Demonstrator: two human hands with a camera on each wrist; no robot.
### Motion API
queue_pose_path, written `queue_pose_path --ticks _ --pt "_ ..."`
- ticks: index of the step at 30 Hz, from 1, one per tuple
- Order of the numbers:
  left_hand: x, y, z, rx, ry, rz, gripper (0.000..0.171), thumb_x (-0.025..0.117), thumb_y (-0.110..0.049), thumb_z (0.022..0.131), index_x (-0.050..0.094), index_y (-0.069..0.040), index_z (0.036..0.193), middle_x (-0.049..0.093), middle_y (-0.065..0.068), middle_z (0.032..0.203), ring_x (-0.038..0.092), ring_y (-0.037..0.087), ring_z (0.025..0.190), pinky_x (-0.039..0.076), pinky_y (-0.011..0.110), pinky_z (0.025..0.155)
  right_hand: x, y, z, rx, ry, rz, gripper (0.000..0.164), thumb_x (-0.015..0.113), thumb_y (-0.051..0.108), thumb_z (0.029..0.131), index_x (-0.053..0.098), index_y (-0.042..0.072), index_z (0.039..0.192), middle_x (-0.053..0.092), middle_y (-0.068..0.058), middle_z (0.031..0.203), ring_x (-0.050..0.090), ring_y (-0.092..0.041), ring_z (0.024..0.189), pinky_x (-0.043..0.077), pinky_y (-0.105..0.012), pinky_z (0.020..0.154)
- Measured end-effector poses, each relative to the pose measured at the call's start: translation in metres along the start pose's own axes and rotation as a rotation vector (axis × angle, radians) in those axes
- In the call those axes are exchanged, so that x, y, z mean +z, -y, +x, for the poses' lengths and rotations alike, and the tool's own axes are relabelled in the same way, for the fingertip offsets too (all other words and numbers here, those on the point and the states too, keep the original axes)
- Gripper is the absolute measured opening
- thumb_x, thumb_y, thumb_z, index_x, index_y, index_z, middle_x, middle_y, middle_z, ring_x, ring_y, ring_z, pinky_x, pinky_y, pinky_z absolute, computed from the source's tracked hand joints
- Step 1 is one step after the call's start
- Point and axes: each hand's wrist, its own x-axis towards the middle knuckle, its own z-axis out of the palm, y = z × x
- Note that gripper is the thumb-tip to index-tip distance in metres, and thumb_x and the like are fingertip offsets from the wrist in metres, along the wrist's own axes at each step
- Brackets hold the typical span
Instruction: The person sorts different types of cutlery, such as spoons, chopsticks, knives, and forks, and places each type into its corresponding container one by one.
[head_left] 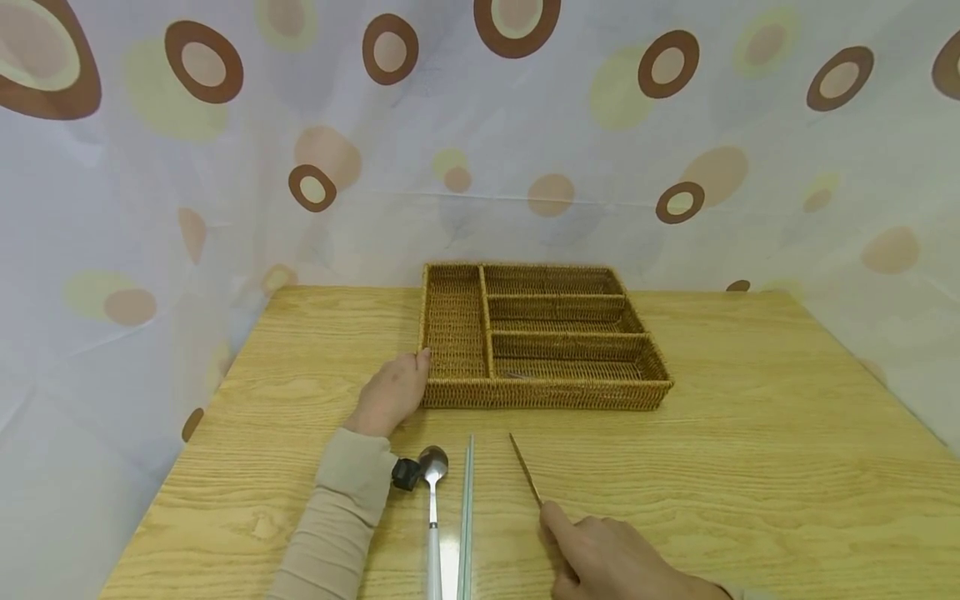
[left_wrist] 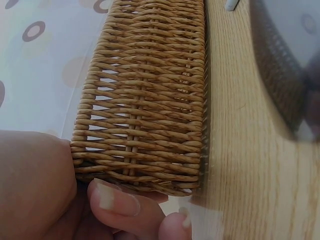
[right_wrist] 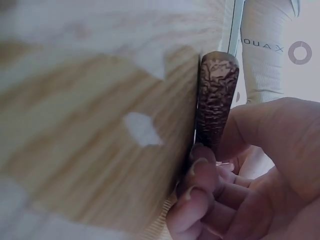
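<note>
My left hand [head_left: 392,390] grips the front left corner of a brown wicker cutlery tray [head_left: 570,393], thumb at the rim. In the left wrist view, fingertips curl round the end of the woven wall [left_wrist: 142,100]. My right hand [head_left: 615,554], at lower right, holds a slim copper-brown utensil [head_left: 527,468] pointing away toward the tray. Its hammered handle [right_wrist: 217,97] shows in the right wrist view; its exact kind is unclear. Between my arms lie a spoon [head_left: 433,533] with a white handle and a pair of pale green chopsticks [head_left: 467,521].
A small metallic piece [head_left: 517,375] shows in the tray's front compartment, mostly hidden by the wall. The wooden table [head_left: 750,467] ends at a dotted white curtain [head_left: 562,150] behind the tray. A black wrist camera [head_left: 406,473] sits beside the spoon's bowl.
</note>
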Motion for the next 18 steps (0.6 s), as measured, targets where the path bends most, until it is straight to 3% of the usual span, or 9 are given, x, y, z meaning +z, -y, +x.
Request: queue_pose_path --ticks 9,12,18 --pt "0.0002 0.0006 0.0000 -0.007 0.009 -0.009 0.054 0.017 -0.045 0.108 0.048 -0.011 0.079 0.049 0.006 0.065 0.047 0.018 0.042 0.045 0.032 0.046 0.0061 -0.0026 -0.0028 -0.118 -0.169 -0.242 0.041 0.071 0.008 0.068 0.040 0.015 0.093 0.021 0.020 0.056 0.006 0.011 0.048 0.006 -0.006 0.041" --pt "0.0001 0.0005 0.0000 -0.011 0.014 -0.014 0.055 0.018 -0.045 0.108 0.048 -0.012 0.077 0.049 0.005 0.063 0.047 0.017 0.040 0.045 0.032 0.044 0.0045 -0.0021 -0.0039 -0.089 -0.144 -0.277 0.042 0.071 0.010 0.068 0.039 0.014 0.094 0.022 0.019 0.055 0.008 0.009 0.047 0.007 -0.007 0.039" --pt "0.0000 0.0010 0.0005 -0.010 0.014 -0.011 0.054 0.018 -0.045 0.108 0.047 -0.012 0.076 0.048 0.005 0.062 0.046 0.017 0.040 0.045 0.031 0.043 -0.0022 -0.0019 -0.0076 0.094 0.002 -0.305 0.036 0.072 0.015 0.074 0.041 0.013 0.093 0.036 0.013 0.057 0.027 0.001 0.046 0.021 -0.013 0.036"
